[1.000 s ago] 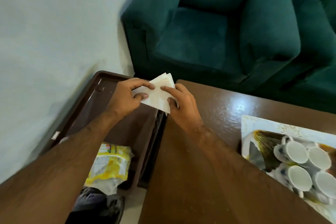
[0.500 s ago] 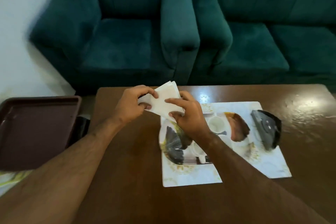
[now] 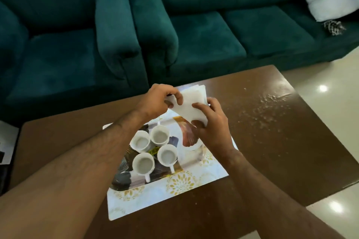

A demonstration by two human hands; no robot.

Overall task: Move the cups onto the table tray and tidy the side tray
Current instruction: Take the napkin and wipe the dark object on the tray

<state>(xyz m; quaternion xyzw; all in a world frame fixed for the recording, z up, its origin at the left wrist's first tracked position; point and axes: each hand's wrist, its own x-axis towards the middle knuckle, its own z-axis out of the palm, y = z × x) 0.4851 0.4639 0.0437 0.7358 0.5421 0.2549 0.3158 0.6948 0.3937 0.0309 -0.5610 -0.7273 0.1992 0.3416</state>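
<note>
- White glazed ceramic cups [image 3: 154, 148], four, are clustered on the glossy floral table tray [image 3: 174, 190].
- Thin white paper napkins [image 3: 191, 104] are pinched at 12 o'clock by left hand [image 3: 158, 101] and right hand [image 3: 210, 122].
- Risk judged: loosened fingers would let limp sheets fall into the cups.

The room is dim and evenly lit, with overhead lights mirrored as bright round spots on the glossy floor [image 3: 328, 114] and a broad sheen across the table [image 3: 272, 106] toward its far right corner. The picture is soft overall, and the sofa [image 3: 213, 31] bows at the wide-angle edges.
</note>
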